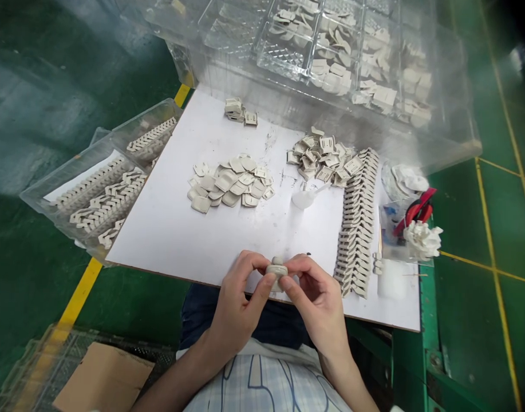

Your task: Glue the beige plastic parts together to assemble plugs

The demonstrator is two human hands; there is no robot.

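Near the front edge of the white board, my left hand (245, 297) and my right hand (316, 292) pinch one small beige plastic part (277, 270) between thumbs and forefingers. A rounded knob shows at its top; the fingers hide its sides. Beyond my hands lies a heap of flat beige plates (232, 183). Farther right is a pile of beige clip-like pieces (322, 154). Long rows of nested beige parts (359, 223) run down the board's right side. A small translucent bottle with a thin spout (304, 198) stands between the heaps.
A clear compartment tray (245, 63) with beige pieces overhangs the back of the white board (159, 229). Left of it, a clear bin (43, 200) holds rows of parts. Red-handled pliers or cutters (419, 212), crumpled white material (422, 239) and a white container (391, 279) sit at the right edge.
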